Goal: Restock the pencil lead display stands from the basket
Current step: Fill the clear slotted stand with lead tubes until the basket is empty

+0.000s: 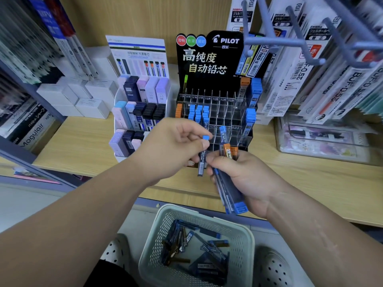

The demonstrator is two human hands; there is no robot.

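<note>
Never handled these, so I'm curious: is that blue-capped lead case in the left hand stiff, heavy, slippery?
The blue-capped lead case is probably stiff: it hangs straight from a pinch by the left hand near its top. It is likely light, since the right hand grips a whole bundle of such cases. Its smooth plastic may slip, but the flat sides should stop it rolling.

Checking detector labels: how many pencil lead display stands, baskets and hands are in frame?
Display stands: 2 (white stand, black stand)
Baskets: 1 (basket)
Hands: 2 (left hand, right hand)
Total: 5
</note>
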